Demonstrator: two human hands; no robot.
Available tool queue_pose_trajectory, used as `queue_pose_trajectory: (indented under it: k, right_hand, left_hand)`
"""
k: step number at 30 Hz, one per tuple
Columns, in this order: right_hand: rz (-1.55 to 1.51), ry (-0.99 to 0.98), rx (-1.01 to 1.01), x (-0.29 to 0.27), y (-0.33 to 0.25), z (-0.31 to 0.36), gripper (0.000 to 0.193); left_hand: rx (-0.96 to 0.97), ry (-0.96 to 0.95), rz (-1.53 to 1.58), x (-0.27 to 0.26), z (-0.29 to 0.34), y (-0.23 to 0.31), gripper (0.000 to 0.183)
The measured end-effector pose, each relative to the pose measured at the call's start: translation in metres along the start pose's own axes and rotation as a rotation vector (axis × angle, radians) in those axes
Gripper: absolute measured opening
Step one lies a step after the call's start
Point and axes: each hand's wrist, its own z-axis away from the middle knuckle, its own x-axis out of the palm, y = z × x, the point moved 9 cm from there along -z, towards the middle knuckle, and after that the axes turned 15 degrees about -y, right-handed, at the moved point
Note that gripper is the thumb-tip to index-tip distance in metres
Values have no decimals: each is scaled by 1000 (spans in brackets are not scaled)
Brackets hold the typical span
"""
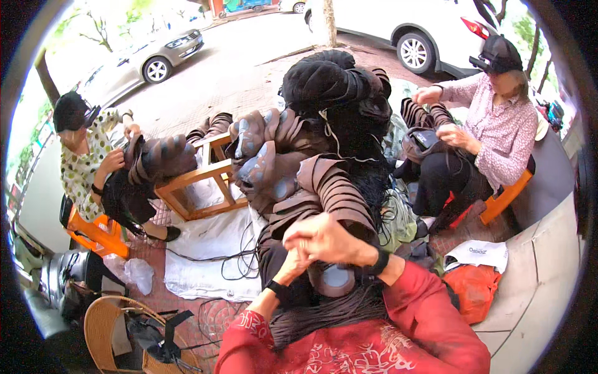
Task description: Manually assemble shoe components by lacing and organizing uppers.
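Note:
My right hand (331,239) and my left hand (294,264) meet in front of me, over my lap. The right hand's fingers are bent and closed, lying across the left hand's fingertips. Whatever they pinch is too small or hidden to make out. Right behind and under the hands runs a long row of nested brown shoe uppers (339,190). A single upper with a grey-blue patch (333,278) sits below my right wrist. Across my lap lies a bundle of dark cords (324,315).
More brown uppers with blue-grey patches (258,165) rest by a wooden stool frame (196,187). A tall black pile (327,78) stands behind. Co-workers sit left (87,156) and right (492,131), handling uppers. An orange bag (473,292) and wicker chair (99,324) flank me.

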Motion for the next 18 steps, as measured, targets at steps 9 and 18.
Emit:
queue_pose_trajectory:
  k: [9, 18]
  right_hand:
    - [537, -532, 198, 44, -8, -11, 33]
    - [174, 23, -170, -15, -5, 1, 11]
  left_hand:
    - [344, -120, -659, 10, -4, 26, 40]
    - [110, 96, -1039, 7, 20, 70, 30]
